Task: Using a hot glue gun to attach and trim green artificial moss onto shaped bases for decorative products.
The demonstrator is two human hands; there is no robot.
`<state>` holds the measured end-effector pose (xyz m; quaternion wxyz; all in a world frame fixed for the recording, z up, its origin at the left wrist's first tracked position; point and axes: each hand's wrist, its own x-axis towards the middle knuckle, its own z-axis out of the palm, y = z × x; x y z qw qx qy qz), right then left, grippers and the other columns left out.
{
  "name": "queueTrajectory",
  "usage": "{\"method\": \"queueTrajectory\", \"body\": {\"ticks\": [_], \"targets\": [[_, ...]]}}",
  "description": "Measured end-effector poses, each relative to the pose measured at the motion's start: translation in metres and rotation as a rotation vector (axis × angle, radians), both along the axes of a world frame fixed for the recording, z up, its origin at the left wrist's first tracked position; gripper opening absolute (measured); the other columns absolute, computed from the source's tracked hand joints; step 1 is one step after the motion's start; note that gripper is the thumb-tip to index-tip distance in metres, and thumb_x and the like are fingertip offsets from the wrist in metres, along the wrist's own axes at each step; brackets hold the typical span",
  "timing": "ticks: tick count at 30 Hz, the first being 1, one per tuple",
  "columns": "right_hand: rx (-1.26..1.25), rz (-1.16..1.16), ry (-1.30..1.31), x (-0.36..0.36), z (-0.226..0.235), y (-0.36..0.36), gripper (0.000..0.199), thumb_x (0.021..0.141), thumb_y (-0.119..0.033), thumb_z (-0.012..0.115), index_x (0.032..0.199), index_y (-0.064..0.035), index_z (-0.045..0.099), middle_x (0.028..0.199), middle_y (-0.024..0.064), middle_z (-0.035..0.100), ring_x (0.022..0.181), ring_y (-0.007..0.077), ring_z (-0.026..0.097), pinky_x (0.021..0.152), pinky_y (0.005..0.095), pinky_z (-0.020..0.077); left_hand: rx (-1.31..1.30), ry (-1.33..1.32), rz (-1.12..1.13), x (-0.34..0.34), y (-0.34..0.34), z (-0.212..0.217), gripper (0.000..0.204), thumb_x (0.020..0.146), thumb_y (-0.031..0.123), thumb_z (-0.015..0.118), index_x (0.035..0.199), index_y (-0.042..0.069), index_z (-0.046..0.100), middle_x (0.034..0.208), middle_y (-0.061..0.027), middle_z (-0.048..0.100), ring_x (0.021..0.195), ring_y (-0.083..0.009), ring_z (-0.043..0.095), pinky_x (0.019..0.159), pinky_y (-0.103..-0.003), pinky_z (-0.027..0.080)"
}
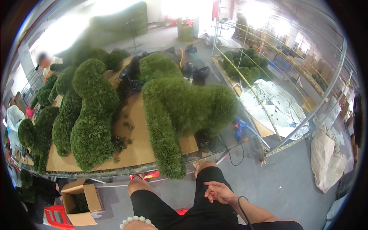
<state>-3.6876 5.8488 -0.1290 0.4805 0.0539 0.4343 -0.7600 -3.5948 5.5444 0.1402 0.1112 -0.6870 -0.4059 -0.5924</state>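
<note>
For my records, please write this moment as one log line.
right hand: seemingly empty, by right thigh; left hand: out of view; green grassy piece: overhanging table's near edge

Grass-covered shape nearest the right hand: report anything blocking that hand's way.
Nothing visible stands between the right hand and the grass-covered shape, whose near end overhangs the table edge toward the person.
</note>
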Motion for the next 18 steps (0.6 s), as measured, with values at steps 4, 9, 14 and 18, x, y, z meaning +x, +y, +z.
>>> {"method": "queueTrajectory", "body": {"ticks": [4, 9, 14, 18], "targets": [[-0.013, -0.033, 0.008, 0.001, -0.001, 0.008, 0.042, 0.103, -0.021, 0.053, 0.141, -0.0054, 0.044, 0.092, 0.018, 0.067, 0.071, 0.0208, 0.064, 0.066, 0.0356, 0.0541, 0.068, -0.035, 0.009, -0.005, 0.011, -0.002, 0.016, 0.096, 0.016, 0.06, 0.107, 0.009, 0.068, 0.114, -0.0063, 0.061, 0.1, -0.0241, 0.063, 0.073, -0.036, 0.055], [-0.112, -0.06, 0.005, -0.002, -0.006, 0.015, 0.04, 0.103, -0.022, 0.053, 0.14, -0.007, 0.047, 0.095, 0.0178, 0.068, 0.072, 0.0211, 0.064, 0.066, 0.0353, 0.0536, -0.067, -0.032, -0.073, -0.03, 0.014, -0.018, 0.017, 0.097, 0.018, 0.061, 0.104, 0.007, 0.071, 0.115, -0.0111, 0.065, 0.096, -0.029, 0.066, 0.074, -0.038, 0.056], [-0.143, -0.056, -0.013, 0.001, -0.008, 0.021, 0.04, 0.103, -0.023, 0.055, 0.139, -0.0082, 0.048, 0.094, 0.0167, 0.067, 0.074, 0.0197, 0.065, 0.065, 0.0333, 0.0529, -0.681, -0.859, 0.463, -0.029, -0.007, -0.103, 0.023, 0.091, 0.007, 0.067, 0.11, -0.006, 0.064, 0.11, -0.0139, 0.065, 0.099, -0.0245, 0.065, 0.091, -0.034, 0.051], [-0.167, -0.107, -0.044, 0.001, -0.007, 0.02, 0.04, 0.102, -0.025, 0.057, 0.138, -0.0088, 0.048, 0.093, 0.0149, 0.068, 0.073, 0.018, 0.065, 0.065, 0.0315, 0.0535, -0.611, -1.4, 0.742, -0.023, -0.068, -0.256, 0.025, 0.093, 0.01, 0.066, 0.115, -0.002, 0.065, 0.109, -0.0067, 0.067, 0.096, -0.0156, 0.065, 0.085, -0.031, 0.051]]}}
